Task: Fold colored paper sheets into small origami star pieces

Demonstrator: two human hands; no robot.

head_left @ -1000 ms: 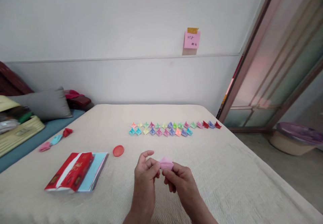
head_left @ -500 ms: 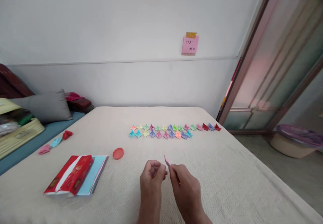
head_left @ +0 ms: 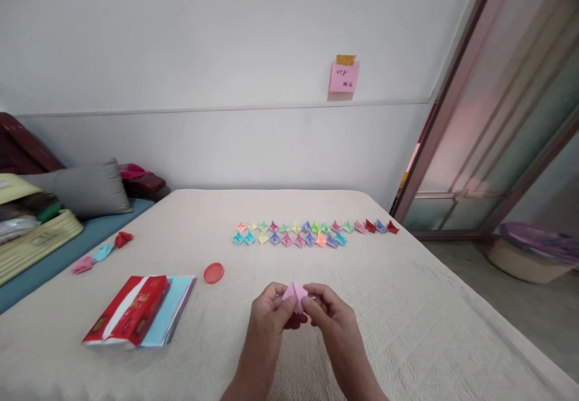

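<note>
A small pink folded paper is pinched between both my hands above the cream bed cover. My left hand grips its left side with curled fingers. My right hand holds its right side the same way. Beyond them, two rows of several small folded paper pieces in many colours lie on the cover. A red round lid lies to the left of my hands.
A red packet on a stack of coloured paper sheets lies at the left. Three folded pieces sit near the left edge. A grey pillow and a yellow basket are further left. A pink note hangs on the wall.
The pink paper was turned edge-on in my right hand with my left hand off it; now both hands pinch it again and it faces up.
</note>
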